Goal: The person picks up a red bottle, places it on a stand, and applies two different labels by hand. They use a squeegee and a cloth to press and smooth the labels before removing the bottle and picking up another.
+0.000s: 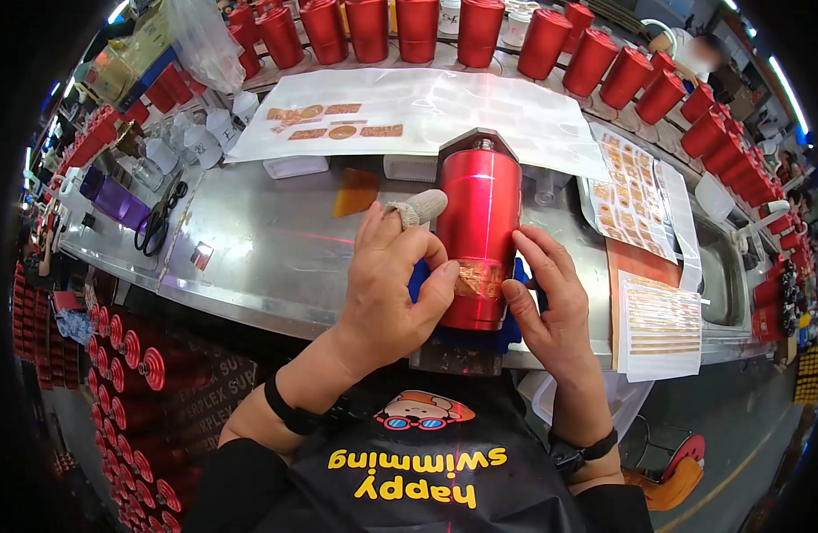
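Observation:
A shiny red metal canister (478, 204) lies in front of me on a dark stand with blue cloth (510, 333) under it. Near its lower end sits a gold patterned decal (482, 279), wrinkled at the left. My left hand (387, 280) has thumb and index finger pinched at the decal's left edge; a pale finger cot (418, 209) covers another finger. Curled against the canister's right side is my right hand (553, 298), its thumb by the decal's right end. The undersides of the right fingertips are hidden.
A white sheet (444, 98) with several gold decals lies beyond the canister. Rows of red canisters (418, 31) stand along the back and right. Decal sheets (635, 191) and paper strips (662, 324) are at right, beside a sink (724, 275). A purple bottle (115, 200) lies left.

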A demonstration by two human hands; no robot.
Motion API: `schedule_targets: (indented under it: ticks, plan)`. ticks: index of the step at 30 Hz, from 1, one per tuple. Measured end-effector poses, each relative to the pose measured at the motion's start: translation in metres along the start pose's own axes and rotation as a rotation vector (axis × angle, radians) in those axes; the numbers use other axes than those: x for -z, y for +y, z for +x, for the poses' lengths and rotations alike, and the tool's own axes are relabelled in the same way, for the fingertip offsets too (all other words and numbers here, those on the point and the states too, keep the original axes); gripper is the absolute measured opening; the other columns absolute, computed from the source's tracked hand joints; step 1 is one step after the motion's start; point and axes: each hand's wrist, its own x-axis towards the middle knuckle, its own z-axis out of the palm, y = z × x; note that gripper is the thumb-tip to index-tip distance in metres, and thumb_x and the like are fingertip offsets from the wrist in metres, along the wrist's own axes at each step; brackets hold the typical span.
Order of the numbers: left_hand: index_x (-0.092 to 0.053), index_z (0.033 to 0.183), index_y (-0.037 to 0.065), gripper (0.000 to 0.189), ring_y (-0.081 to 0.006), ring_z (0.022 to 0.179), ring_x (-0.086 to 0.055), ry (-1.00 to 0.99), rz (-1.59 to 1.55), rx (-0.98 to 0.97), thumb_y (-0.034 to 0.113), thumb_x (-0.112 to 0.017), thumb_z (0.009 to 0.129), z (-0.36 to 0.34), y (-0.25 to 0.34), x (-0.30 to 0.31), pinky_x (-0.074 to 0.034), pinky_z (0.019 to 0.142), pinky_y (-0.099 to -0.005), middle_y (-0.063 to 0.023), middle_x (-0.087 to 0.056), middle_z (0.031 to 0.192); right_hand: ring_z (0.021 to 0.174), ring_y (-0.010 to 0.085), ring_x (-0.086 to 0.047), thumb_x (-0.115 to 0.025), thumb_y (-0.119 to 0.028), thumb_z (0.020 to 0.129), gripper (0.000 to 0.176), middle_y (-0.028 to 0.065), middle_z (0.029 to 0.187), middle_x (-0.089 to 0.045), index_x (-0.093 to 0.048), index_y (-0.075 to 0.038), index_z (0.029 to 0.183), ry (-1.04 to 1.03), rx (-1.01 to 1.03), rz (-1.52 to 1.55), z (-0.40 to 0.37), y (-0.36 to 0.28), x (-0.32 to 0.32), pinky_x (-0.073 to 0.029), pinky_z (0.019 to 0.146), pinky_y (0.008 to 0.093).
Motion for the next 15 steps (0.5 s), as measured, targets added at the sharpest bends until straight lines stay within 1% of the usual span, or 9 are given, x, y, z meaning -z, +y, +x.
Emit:
schedule_targets:
  ticks: [5,8,11,15]
  plan:
    - [-0.057,0.085,0.006,0.018,-0.0355,0.087,-0.055,0.000,0.004,0.005,0.019,-0.069,0.086,-0.0029,-0.0038,-0.0018,-0.034,0.103,-0.0556,-0.0128,-0.055,0.083,0.125,0.0365,-0.051,-0.068,-0.013,0.091,0.047,0.0208,0.137,-0.052,-0.055,0.000,0.135,-0.004,-0.002,0.001,0.0008,-0.0018,0.0002,-0.043,0.104,0.0421]
    - [-0.058,0.088,0.003,0.019,-0.0417,0.110,-0.056,-0.083,0.024,0.099,0.020,-0.067,0.089,-0.0049,-0.0020,0.0023,-0.036,0.103,-0.0485,-0.0267,-0.062,0.118,0.126,0.0363,-0.050,-0.067,-0.015,0.092,0.048,0.0208,0.138,-0.052,-0.054,0.001,0.136,-0.002,-0.023,0.019,0.0004,-0.0023,-0.0014,-0.042,0.104,0.0419]
    - [-0.058,0.087,0.003,0.018,-0.0419,0.113,-0.056,-0.073,0.035,0.095,0.019,-0.067,0.089,-0.0080,-0.0076,0.0000,-0.035,0.105,-0.0488,-0.0271,-0.061,0.120,0.127,0.0366,-0.049,-0.067,-0.019,0.093,0.051,0.0213,0.139,-0.051,-0.052,0.001,0.138,0.011,0.041,-0.030,0.0008,0.0012,-0.0029,-0.042,0.105,0.0418]
    - [-0.057,0.086,0.003,0.015,-0.0414,0.115,-0.056,-0.075,0.031,0.076,0.016,-0.066,0.088,-0.0078,-0.0078,0.0001,-0.033,0.109,-0.0499,-0.0267,-0.061,0.119,0.128,0.0387,-0.048,-0.069,-0.026,0.092,0.060,0.0247,0.141,-0.047,-0.047,0.003,0.140,0.003,0.032,-0.033,0.0002,0.0022,-0.0053,-0.041,0.106,0.0428]
